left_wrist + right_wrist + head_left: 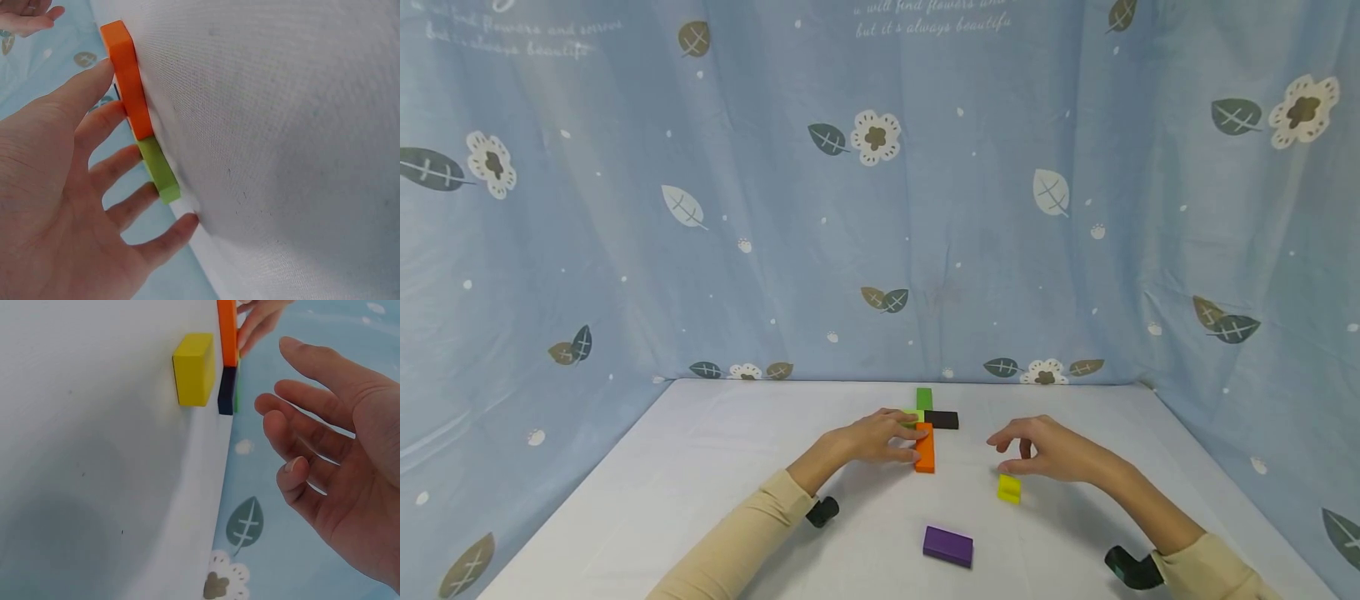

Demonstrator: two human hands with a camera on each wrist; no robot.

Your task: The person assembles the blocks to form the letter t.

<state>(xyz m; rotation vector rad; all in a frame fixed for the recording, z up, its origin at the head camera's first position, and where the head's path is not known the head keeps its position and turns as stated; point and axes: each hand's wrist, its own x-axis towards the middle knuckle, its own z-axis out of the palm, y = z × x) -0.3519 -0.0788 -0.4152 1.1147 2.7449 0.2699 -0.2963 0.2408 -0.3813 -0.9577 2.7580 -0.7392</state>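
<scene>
My left hand [880,435] lies along the left side of a cross-like arrangement of blocks. In the left wrist view its thumb and index fingertip are at the side of the orange block [128,78]. Other fingertips reach the lime green block [159,169]. A black block [942,420] and a green block [924,398] make up the right and far arms. My right hand [1051,448] is held above the table, loosely bent and holding nothing. Just below its thumb in the head view is the yellow block [1010,489], which stands apart from the others.
A purple block [948,547] lies at the near middle of the white table [722,467]. Black camera pieces [1133,568] are worn at both wrists. A blue patterned curtain [775,208] hangs along the back and sides of the table.
</scene>
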